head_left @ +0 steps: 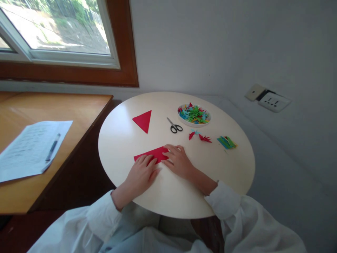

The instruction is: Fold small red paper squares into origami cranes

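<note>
A folded strip of red paper (158,153) lies slanted on the round white table, its right end higher than its left. My left hand (142,173) rests on the paper's near edge, with fingers stretched out and the thumb pointing right. At the right end, my right hand (179,161) has bent fingers over the paper and holds it at its edges. Farther back on the left lies a red paper triangle (143,121). Scissors (174,125) with black handles lie beyond my right hand, blades pointing away to the left.
A white dish (194,123) holds many coloured folded paper pieces. Red and light-blue folded pieces (204,138) lie before it, beside a stack of coloured paper slips (226,142). On the wooden desk (86,105) at left are written sheets (31,151) and a pen (53,147).
</note>
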A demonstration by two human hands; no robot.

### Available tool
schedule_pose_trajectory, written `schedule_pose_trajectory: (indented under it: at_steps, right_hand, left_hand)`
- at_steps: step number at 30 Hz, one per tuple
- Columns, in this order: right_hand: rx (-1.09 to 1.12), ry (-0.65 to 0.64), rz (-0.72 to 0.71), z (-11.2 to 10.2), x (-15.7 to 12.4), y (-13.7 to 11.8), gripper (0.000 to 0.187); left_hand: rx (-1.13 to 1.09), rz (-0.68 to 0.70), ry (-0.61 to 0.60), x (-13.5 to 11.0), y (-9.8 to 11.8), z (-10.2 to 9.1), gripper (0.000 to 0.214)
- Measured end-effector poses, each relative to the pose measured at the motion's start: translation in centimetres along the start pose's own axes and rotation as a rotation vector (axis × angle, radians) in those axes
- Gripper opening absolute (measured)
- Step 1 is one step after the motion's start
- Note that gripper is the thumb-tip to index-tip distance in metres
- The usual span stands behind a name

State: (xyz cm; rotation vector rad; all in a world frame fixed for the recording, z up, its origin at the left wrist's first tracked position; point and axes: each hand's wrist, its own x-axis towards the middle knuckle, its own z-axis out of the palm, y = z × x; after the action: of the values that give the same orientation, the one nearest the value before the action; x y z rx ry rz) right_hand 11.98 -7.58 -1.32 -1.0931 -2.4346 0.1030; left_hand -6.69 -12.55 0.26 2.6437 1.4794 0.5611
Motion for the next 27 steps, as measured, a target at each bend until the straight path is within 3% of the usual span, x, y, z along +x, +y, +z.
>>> schedule_pose_trajectory:
  at_steps: [9,17,21,27]
  right_hand:
    - [0.077,-0.051,0.025,-1.0,-1.3,-0.5,0.022]
    - [0.06,-0.048,0.002,-0.8,-1.1,-0.5,0.018]
    - [0.086,-0.023,-0.006,-0.8,-1.4,-0.1,0.029]
    - [0.06,-0.023,-0.056,-0.9,-2.0,-0.8,0.021]
  left_hand:
    - [-0.008,-0.046,-0.013,1.1,0.0,0.5,0.028]
    - [-0.149,-0.047,-0.029,2.2,-0.3,1.1,0.021]
    - [-0.19,-0.018,-0.078,2.4,-0.7,1.0,0.02]
    - [-0.199,0.071,-0.105,2.5,-1.2,1.1,0.037]
